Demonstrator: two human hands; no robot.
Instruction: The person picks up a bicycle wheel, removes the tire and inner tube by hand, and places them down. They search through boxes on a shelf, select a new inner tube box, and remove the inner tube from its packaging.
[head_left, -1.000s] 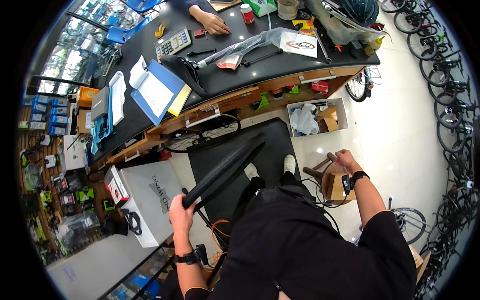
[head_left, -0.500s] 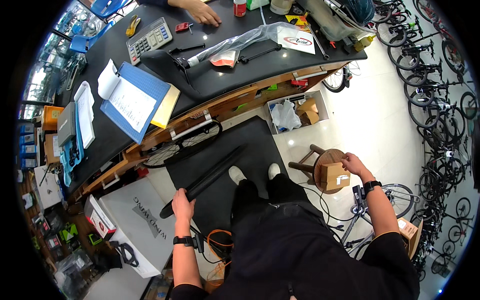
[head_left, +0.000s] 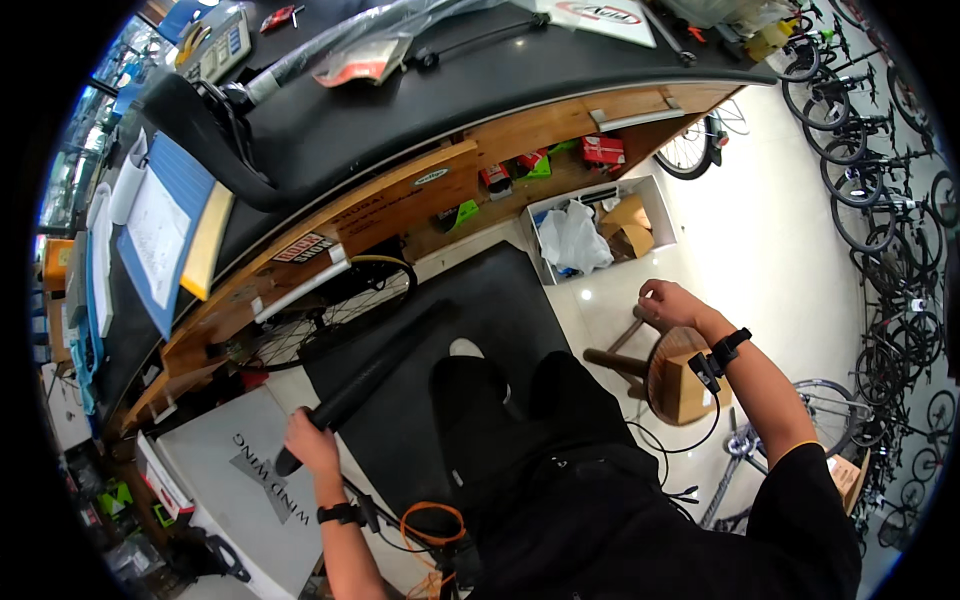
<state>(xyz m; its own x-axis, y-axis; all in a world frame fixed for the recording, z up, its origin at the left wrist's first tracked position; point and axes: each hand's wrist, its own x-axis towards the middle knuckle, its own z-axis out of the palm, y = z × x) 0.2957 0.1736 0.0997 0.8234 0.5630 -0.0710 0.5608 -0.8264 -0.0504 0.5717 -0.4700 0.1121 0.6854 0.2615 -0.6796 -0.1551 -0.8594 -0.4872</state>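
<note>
My left hand [head_left: 312, 440] is closed round the lower end of a long black tube-like thing [head_left: 372, 378], which slants up and away to the right above the dark mat. Its far end blurs into the mat. My right hand [head_left: 672, 305] hangs in the air just beyond a round wooden stool [head_left: 662, 372], fingers curled in, with nothing visible in them. On the stool sits a small brown cardboard box [head_left: 693, 392], partly behind my right wrist and its strap.
A black-topped workbench [head_left: 400, 125] with wooden drawers runs across ahead, bearing a bicycle saddle [head_left: 195, 130] and clipboard [head_left: 165, 220]. An open carton [head_left: 665, 200] stands by its foot. A large grey box [head_left: 240, 470] lies left. Bicycles [head_left: 870, 200] line the right side; cables trail near my legs.
The view has shifted closer to the bench. My right hand has moved off the box to beyond the stool. My left hand still grips the black tube-like thing. One foot has stepped.
</note>
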